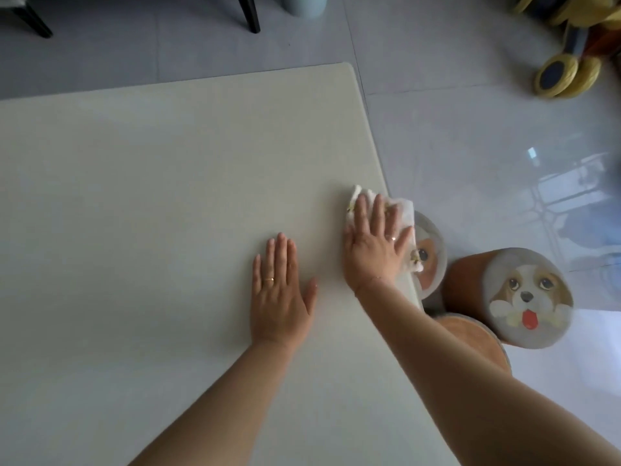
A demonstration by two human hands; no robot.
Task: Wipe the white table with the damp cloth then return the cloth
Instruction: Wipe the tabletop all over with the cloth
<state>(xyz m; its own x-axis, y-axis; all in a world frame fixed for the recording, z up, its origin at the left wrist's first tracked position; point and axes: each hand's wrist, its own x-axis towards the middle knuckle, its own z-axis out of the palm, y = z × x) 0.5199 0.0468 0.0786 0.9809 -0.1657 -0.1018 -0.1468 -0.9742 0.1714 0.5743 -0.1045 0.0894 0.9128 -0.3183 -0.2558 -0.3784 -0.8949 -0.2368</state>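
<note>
The white table [134, 196] fills the left and middle of the view. A white damp cloth [401, 210] lies at the table's right edge, partly hanging over it. My right hand [376, 243] presses flat on the cloth with fingers spread, covering most of it. My left hand [282, 290] rests flat and spread on the bare tabletop, a little to the left of the right hand, holding nothing.
Round stools with dog faces stand beside the table's right edge: one [527, 297] in the open, one [430, 253] partly under the table, a third [477, 338] behind my right forearm. Black chair legs [250, 15] and yellow toys [568, 75] stand on the tiled floor beyond.
</note>
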